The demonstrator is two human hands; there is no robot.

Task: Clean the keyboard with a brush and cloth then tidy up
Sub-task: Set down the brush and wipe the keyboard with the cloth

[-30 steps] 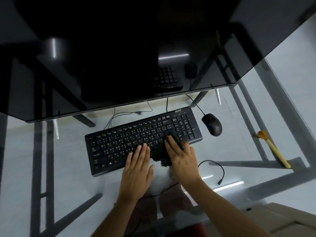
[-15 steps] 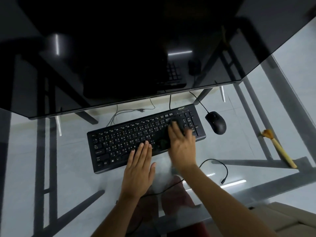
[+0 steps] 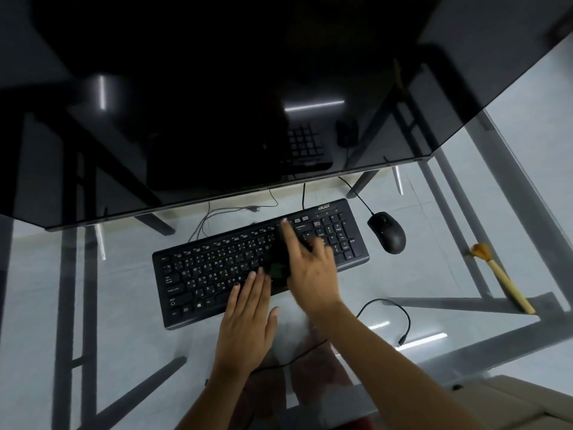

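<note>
A large dark monitor (image 3: 217,103) fills the upper half of the frame, its glossy screen mirroring the keys and the mouse below it. Under it spreads the glass counter (image 3: 93,290), with grey frame bars and pale floor showing through the pane. The black keyboard (image 3: 201,274) lies at the centre of the frame, tilted so its right end sits higher in the picture than its left.

The left hand (image 3: 248,321) rests flat on the keyboard's lower edge, fingers straight and together, thumb out to the right; its grip is released and it holds nothing. The right hand (image 3: 310,271) lies over the keys just right of the left one, forefinger stretched toward the top row of keys, the other fingers bent. Beneath it sits a dark cloth (image 3: 279,265), hard to separate from the black keys; the hand seems to press it down rather than clench it, though the blur leaves that unsure.

A black mouse (image 3: 387,232) lies just right of the keyboard, apart from it. A loose black cable (image 3: 403,315) loops on the counter below the mouse, near the right forearm. The brush (image 3: 502,279), with a pale wooden handle and an orange tuft, lies at the right of the frame, well apart from both hands.
</note>
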